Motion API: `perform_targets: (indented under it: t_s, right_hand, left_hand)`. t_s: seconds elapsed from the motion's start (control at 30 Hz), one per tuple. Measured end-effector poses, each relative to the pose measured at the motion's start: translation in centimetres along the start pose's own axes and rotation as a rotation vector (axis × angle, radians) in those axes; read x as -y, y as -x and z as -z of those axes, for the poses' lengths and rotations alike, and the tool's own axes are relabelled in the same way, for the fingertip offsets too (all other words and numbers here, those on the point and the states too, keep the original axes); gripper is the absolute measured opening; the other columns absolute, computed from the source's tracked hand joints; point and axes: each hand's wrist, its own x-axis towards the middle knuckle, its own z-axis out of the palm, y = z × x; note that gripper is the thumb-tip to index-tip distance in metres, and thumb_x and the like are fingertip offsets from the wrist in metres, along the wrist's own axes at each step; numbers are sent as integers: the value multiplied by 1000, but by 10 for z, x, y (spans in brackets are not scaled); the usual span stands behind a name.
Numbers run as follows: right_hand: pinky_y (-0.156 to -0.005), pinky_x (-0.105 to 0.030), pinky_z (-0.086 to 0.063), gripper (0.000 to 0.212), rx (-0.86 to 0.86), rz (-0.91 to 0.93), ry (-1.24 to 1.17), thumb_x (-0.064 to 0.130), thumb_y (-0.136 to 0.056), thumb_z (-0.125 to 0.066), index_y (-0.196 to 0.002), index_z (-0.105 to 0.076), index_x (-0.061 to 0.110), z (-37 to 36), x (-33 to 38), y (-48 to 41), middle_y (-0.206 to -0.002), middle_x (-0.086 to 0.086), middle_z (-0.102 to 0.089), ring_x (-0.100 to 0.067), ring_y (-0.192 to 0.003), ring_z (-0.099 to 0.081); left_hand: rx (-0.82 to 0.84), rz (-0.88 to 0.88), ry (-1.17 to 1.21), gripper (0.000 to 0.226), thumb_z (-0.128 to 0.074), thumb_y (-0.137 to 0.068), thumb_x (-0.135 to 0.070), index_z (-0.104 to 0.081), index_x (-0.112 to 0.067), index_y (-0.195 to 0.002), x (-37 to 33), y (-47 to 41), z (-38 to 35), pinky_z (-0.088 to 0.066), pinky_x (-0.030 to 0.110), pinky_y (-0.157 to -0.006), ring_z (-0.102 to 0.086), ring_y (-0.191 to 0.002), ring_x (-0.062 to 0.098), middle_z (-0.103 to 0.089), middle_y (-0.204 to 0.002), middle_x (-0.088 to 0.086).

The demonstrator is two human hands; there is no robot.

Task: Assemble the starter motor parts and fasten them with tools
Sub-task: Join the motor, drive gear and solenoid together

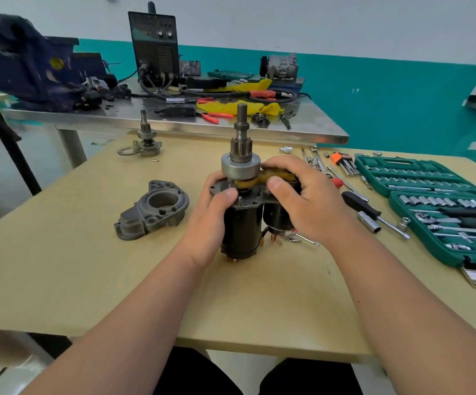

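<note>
A black starter motor body (pixel 241 226) stands upright on the wooden table (pixel 74 275), its drive pinion and shaft (pixel 241 149) pointing up. My left hand (pixel 212 215) grips the body from the left, thumb on the top plate. My right hand (pixel 308 201) grips the solenoid (pixel 278 219) beside it, fingers curled over a yellow shift fork (pixel 271 176) under the pinion clutch. The grey nose housing (pixel 152 213) lies loose to the left.
An open green socket set (pixel 436 206) lies at the right, with a screwdriver (pixel 362 205), loose sockets, extensions and hex keys (pixel 345 162) beside it. A second drive assembly (pixel 145 141) stands at the table's back. A cluttered steel bench (pixel 174 115) is behind.
</note>
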Motion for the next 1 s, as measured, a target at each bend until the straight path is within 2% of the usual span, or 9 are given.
perform_targets:
  t_s: [0.1,0.17,0.23,0.33,0.57,0.73,0.87,0.93,1.0]
  right_hand:
    - [-77,-1,-36,24,-5,69,6,24,-91,-51,-112,-57,33,0,1,0,-96,28,-55,12,-95,-51]
    - [-80,-5,-39,24,-15,203,34,22,-90,-52,-113,-60,20,-4,2,3,-100,24,-55,8,-94,-53]
    - [-82,-14,-44,27,-48,332,20,19,-89,-52,-112,-61,8,-10,-2,8,-102,9,-60,0,-95,-56]
    - [-87,-29,-50,25,-119,428,3,20,-92,-51,-114,-55,9,-18,-8,15,-107,-7,-63,-21,-100,-62]
    - [-89,-34,-50,27,-127,489,-37,28,-98,-47,-115,-53,7,-20,-14,17,-110,-16,-62,-27,-102,-61]
    - [-85,-23,-47,25,-108,346,-27,20,-91,-51,-110,-59,7,-20,-9,12,-103,-3,-62,-15,-96,-59]
    - [-74,-2,-37,19,-48,93,-24,31,-90,-50,-108,-56,32,-17,-1,-4,-95,25,-57,8,-91,-54]
    - [-70,1,-36,17,-17,-37,-37,31,-91,-52,-106,-55,40,-16,-1,-14,-92,31,-57,13,-91,-53]
    - [-66,2,-36,16,4,-134,-75,30,-93,-52,-102,-57,43,-15,-3,-23,-88,32,-58,16,-89,-52]
  left_hand:
    - [-19,-109,40,49,-53,-69,-37,-54,-28,-118,7,6,3,-45,42,-97,-58,-112,23,-62,-115,6]
    - [-38,-226,75,48,-52,-69,-29,-56,-33,-116,12,11,5,-46,38,-94,-56,-108,24,-62,-111,2]
    - [-19,-306,68,49,-51,-69,-24,-55,-31,-117,15,14,9,-46,30,-89,-57,-103,16,-62,-107,-6]
    - [18,-329,12,52,-48,-67,-23,-47,-18,-118,14,14,12,-44,23,-87,-57,-98,8,-59,-106,-2]
    - [47,-334,-54,47,-45,-67,-24,-48,-8,-111,13,11,12,-44,25,-84,-55,-95,11,-59,-101,-3]
    - [-38,-277,-78,49,-41,-75,-30,-50,-1,-114,14,1,11,-45,29,-86,-56,-98,14,-61,-102,-3]
    - [-99,-132,-17,40,-41,-74,-35,-56,-27,-111,10,-12,11,-43,43,-95,-56,-104,19,-63,-105,-1]
    - [-95,-50,-35,35,-39,-78,-34,-56,-34,-108,7,-17,13,-43,41,-96,-57,-107,17,-64,-109,3]
    - [-108,33,-55,32,-36,-78,-36,-57,-38,-102,3,-22,11,-44,33,-87,-58,-104,11,-65,-107,0]
